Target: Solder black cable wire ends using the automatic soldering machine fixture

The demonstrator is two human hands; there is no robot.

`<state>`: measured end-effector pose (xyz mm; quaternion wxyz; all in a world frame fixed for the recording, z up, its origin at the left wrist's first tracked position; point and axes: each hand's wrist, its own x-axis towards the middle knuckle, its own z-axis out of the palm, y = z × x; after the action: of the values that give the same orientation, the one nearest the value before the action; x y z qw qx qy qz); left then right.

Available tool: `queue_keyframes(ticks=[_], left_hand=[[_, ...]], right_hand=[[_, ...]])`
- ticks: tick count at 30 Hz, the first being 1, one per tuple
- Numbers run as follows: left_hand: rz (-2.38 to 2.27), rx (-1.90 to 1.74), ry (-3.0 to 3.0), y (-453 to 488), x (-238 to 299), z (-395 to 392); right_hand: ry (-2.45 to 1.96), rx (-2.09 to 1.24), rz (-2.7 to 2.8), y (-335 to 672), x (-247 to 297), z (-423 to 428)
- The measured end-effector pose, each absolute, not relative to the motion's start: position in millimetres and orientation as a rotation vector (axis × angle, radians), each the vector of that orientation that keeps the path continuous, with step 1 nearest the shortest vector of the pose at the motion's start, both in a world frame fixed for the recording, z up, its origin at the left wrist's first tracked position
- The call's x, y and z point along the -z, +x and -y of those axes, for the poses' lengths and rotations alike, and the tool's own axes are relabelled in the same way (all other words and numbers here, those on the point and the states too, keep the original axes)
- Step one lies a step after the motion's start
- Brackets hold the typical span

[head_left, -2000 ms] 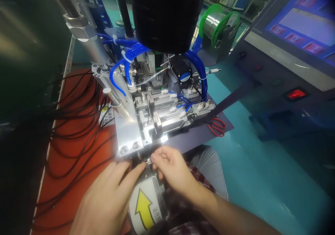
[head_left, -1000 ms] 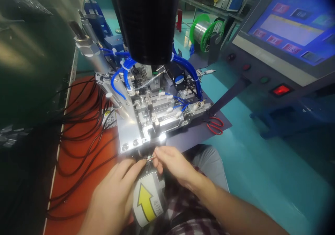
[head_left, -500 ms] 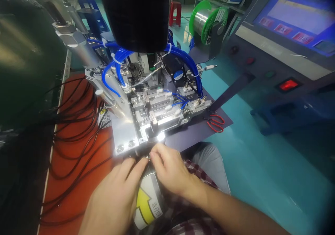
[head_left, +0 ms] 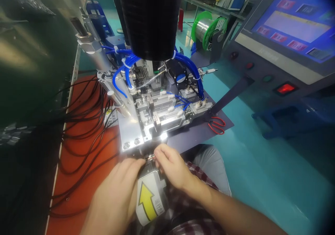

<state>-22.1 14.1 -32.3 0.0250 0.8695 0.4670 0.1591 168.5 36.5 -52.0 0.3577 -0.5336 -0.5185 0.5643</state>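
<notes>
My right hand (head_left: pixel 171 165) is closed in a pinch on a small silvery metal piece (head_left: pixel 151 157), just in front of the machine's front edge. Its exact kind is too small to tell. Close beside it on the left, my left hand (head_left: pixel 117 182) has thumb and fingers pressed together, the tips near the same piece. Whatever lies between those tips is hidden. Beneath both hands is a narrow metal track, with a white label (head_left: pixel 149 198) bearing a yellow arrow nearer to me. The machine (head_left: pixel 164 112), with metal slides and blue air tubes, stands directly beyond the hands.
Red-handled snips (head_left: pixel 217 125) lie on the dark base plate at right. Several black cables (head_left: pixel 86 151) run over an orange surface at left. A thick black tube (head_left: pixel 154 22) hangs overhead. A green wire spool (head_left: pixel 206 30) and a control screen (head_left: pixel 295 22) stand farther off.
The camera view has shifted, so the machine appears farther right. My hands have drawn slightly apart, and the small metal piece now shows between their fingertips.
</notes>
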Motion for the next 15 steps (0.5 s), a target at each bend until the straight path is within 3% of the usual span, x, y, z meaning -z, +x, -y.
queue_keyframes(ticks=[15], left_hand=[[-1.449,-0.548,2.744,-18.1,33.6,-14.1]], right_hand=[[-1.312,-1.459,1.285,165.6,52.2,-37.3]])
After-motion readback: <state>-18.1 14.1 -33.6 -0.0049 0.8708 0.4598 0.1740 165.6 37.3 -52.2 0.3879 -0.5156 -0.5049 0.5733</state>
